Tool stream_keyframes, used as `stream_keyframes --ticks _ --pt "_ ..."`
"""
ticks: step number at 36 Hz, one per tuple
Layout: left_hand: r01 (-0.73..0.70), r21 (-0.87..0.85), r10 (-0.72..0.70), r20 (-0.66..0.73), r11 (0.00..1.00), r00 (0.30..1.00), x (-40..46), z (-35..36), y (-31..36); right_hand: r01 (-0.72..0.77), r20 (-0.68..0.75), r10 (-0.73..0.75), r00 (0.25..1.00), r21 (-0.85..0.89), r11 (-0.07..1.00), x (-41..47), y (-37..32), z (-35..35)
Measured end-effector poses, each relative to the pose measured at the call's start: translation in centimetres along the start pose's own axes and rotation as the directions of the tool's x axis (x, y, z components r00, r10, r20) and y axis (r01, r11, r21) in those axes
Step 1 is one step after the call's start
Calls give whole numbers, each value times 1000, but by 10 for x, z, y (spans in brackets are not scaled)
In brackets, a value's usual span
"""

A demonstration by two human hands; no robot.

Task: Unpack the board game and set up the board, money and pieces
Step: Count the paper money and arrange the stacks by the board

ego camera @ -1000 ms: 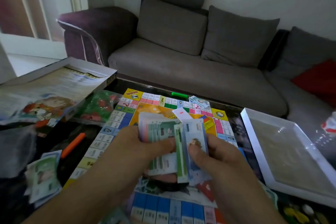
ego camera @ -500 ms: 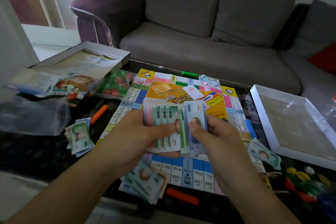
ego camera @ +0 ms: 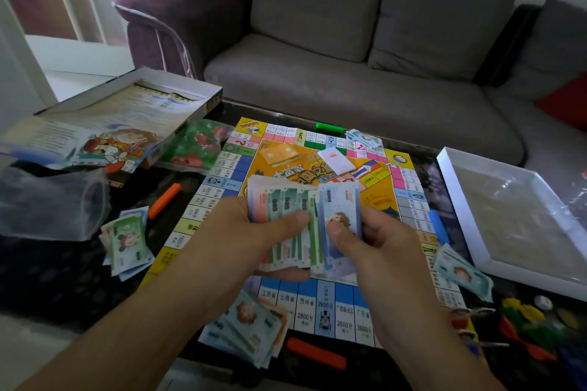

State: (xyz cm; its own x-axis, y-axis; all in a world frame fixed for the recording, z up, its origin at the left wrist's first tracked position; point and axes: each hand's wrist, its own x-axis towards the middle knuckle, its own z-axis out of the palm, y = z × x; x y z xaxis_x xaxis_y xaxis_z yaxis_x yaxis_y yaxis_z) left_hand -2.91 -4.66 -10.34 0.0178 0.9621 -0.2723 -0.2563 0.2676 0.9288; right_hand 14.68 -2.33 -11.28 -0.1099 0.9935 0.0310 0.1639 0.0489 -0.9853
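While the left hand [ego camera: 254,232] still grips the fanned play money [ego camera: 286,219], we've got the right hand [ego camera: 374,241] pinching a blue note [ego camera: 340,200] aside since a second ago, so sorting's ongoing.

"2800", "2600" on board [ego camera: 320,316]

Yellow-centred board [ego camera: 386,187], green-and-blue banknotes [ego camera: 305,216], grey sofa [ego camera: 349,73].

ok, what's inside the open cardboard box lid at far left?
Inside the open cardboard box lid lies a printed paper sheet with a cartoon figure, overhanging its near edge. Whatever is beneath the sheet is covered.
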Motion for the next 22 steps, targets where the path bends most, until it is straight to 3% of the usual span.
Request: stream_keyframes --ticks 7,14,18,22 --pt "-43 -33 42 -35 999 999 1 0 -2 -56 4 56 998 11 998 0 1 1" --pt "4 -99 -7 -31 995 999 -3 -2 1 -43 -36 42 998 -17 999 -3 -3 2" --pt "-71 -77 55 -191 994 980 3 -24 16 -42 -96 33 995 -90 995 3 -2 0" --pt "-194 -71 153 -385 978 910 6 -67 45 -20 64 36 997 -234 972 9 -7 31"
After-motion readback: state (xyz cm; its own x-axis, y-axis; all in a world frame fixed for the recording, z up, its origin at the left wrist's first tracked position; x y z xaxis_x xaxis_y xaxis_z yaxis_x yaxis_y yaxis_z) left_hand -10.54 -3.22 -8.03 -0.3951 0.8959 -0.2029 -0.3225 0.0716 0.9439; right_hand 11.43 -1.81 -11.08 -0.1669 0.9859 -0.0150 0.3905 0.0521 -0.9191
